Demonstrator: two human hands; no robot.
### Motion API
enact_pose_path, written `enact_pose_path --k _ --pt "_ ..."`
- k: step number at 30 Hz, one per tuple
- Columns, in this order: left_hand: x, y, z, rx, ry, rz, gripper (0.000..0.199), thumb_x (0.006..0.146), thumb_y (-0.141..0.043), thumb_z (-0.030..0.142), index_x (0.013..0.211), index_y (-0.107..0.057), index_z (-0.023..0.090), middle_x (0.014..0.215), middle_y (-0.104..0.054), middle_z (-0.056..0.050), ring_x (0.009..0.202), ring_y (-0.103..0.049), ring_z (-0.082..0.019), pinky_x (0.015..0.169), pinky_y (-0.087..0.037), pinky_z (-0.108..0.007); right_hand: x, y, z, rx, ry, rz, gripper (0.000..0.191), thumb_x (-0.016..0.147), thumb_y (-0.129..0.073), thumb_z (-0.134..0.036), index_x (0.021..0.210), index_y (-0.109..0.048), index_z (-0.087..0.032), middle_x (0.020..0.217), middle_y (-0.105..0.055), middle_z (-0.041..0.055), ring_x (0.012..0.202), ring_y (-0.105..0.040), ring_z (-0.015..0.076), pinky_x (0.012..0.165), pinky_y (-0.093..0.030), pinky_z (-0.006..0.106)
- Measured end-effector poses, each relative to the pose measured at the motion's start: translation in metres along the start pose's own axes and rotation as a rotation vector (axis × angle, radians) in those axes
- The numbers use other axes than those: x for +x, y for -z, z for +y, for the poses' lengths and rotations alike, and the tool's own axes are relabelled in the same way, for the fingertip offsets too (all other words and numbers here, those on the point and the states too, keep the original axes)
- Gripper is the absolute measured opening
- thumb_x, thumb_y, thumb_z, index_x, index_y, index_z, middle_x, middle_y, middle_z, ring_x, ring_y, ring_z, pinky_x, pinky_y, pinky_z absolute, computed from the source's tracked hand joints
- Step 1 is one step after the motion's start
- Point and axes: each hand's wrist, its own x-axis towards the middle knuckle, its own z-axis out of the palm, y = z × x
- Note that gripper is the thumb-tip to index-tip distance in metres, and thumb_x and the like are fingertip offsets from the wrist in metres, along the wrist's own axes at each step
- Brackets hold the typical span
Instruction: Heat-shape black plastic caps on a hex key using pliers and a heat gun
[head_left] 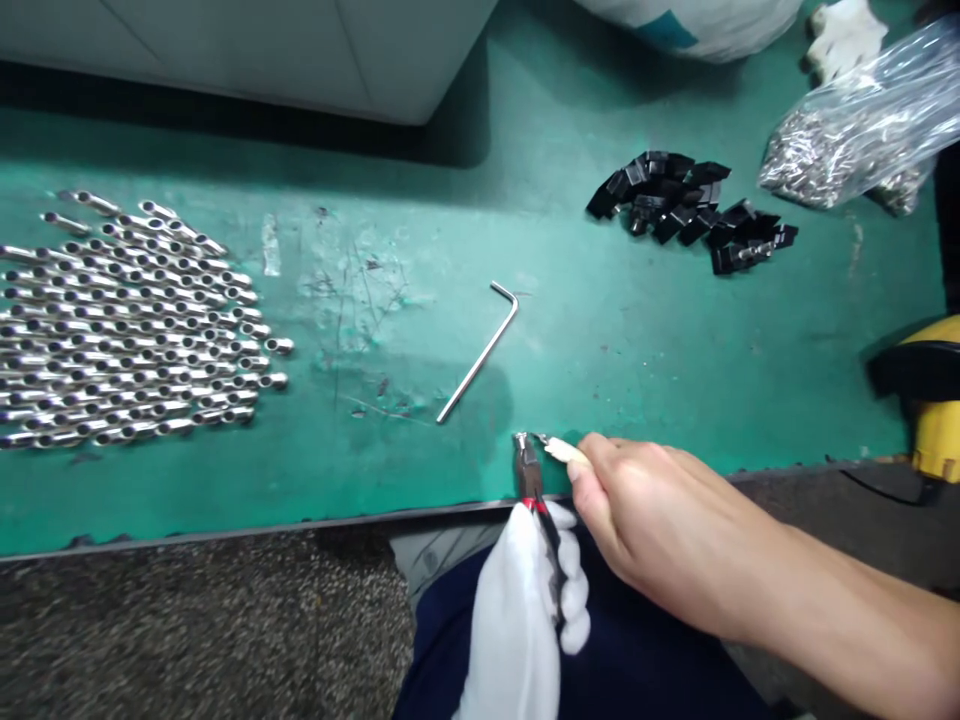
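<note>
My left hand (525,600), in a white glove, is wrapped round a pair of pliers (529,475) with red and black handles. A small shiny metal piece (520,439) shows at the jaws, over the table's front edge. Bare, my right hand (630,500) is closed on a small tool with a pale handle (564,451). Its thin dark tip points left, close to the metal piece; whether they touch I cannot tell. Beyond the pliers an L-shaped hex key (480,362) lies on the green tabletop (405,460).
Many short metal tubes (135,330) cover the left side. Black parts (682,200) lie in a pile at the back right, near a clear bag of small metal pieces (825,150). A grey box (247,50) stands at the back left. Something yellow and black (937,400) is at the right edge.
</note>
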Motion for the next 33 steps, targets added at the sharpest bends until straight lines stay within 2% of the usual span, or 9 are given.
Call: enact_pose_path --k 6,10,15,19,24,28,30,33 --pt "-0.006 -0.029 -0.005 0.05 -0.146 0.121 0.039 0.1 -0.046 0.052 0.101 -0.06 0.016 0.074 -0.063 -0.003 0.053 -0.058 -0.014 0.045 -0.044 -0.024 -0.002 0.007 0.003 0.219 -0.15 -0.095 0.03 0.108 -0.035 -0.025 0.08 -0.047 -0.021 0.069 -0.057 -0.001 0.054 -0.049 0.0152 0.056 -0.026 0.033" --pt "-0.01 -0.041 0.002 0.127 -0.154 0.186 0.045 0.1 -0.044 0.057 0.096 -0.062 0.015 0.072 -0.061 -0.002 0.05 -0.055 -0.012 0.04 -0.04 -0.022 -0.009 0.01 0.005 0.346 -0.146 -0.104 0.036 0.11 -0.03 -0.033 0.083 -0.051 -0.022 0.076 -0.06 -0.0001 0.065 -0.054 0.0172 0.06 -0.028 0.033" --pt "-0.007 -0.038 0.014 0.108 -0.043 0.135 0.05 0.09 -0.056 0.067 0.09 -0.062 0.017 0.067 -0.058 -0.001 0.047 -0.049 -0.011 0.04 -0.038 -0.022 -0.009 0.013 0.002 0.33 -0.153 -0.114 0.039 0.11 -0.031 -0.036 0.081 -0.053 -0.023 0.077 -0.059 -0.0007 0.069 -0.054 0.0183 0.061 -0.028 0.033" --pt "-0.003 -0.031 0.016 0.081 0.007 0.055 0.052 0.087 -0.058 0.069 0.088 -0.062 0.017 0.067 -0.058 -0.001 0.048 -0.049 -0.012 0.04 -0.039 -0.024 -0.002 0.021 -0.002 0.3 -0.126 -0.141 0.039 0.109 -0.031 -0.034 0.078 -0.052 -0.023 0.075 -0.058 -0.0015 0.066 -0.052 0.0177 0.059 -0.026 0.032" --pt "-0.004 -0.029 0.012 0.064 -0.035 0.068 0.048 0.095 -0.049 0.061 0.095 -0.063 0.014 0.071 -0.06 -0.002 0.048 -0.054 -0.013 0.04 -0.041 -0.024 0.001 0.024 -0.003 0.305 -0.155 -0.161 0.043 0.11 -0.029 -0.038 0.079 -0.054 -0.024 0.075 -0.059 -0.0015 0.067 -0.053 0.0178 0.06 -0.027 0.033" --pt "-0.009 -0.033 0.009 0.112 -0.117 0.078 0.044 0.102 -0.039 0.052 0.098 -0.063 0.014 0.07 -0.06 -0.002 0.046 -0.052 -0.012 0.04 -0.038 -0.022 0.003 0.023 -0.003 0.276 -0.148 -0.173 0.042 0.11 -0.029 -0.039 0.081 -0.055 -0.024 0.075 -0.06 -0.0015 0.068 -0.055 0.0184 0.061 -0.028 0.034" --pt "-0.01 -0.034 0.008 0.152 -0.139 0.088 0.044 0.103 -0.038 0.052 0.098 -0.062 0.015 0.069 -0.06 -0.001 0.046 -0.051 -0.011 0.04 -0.037 -0.022 0.004 0.024 -0.003 0.245 -0.148 -0.178 0.042 0.11 -0.029 -0.039 0.081 -0.055 -0.024 0.074 -0.06 -0.0017 0.067 -0.055 0.0187 0.061 -0.029 0.034" --pt "-0.011 -0.033 0.007 0.202 -0.142 0.116 0.048 0.101 -0.038 0.058 0.098 -0.061 0.016 0.071 -0.058 -0.001 0.049 -0.051 -0.012 0.041 -0.037 -0.022 0.006 0.028 -0.005 0.161 -0.074 -0.173 0.039 0.11 -0.031 -0.033 0.079 -0.054 -0.024 0.073 -0.059 -0.0024 0.064 -0.055 0.0183 0.06 -0.027 0.034"
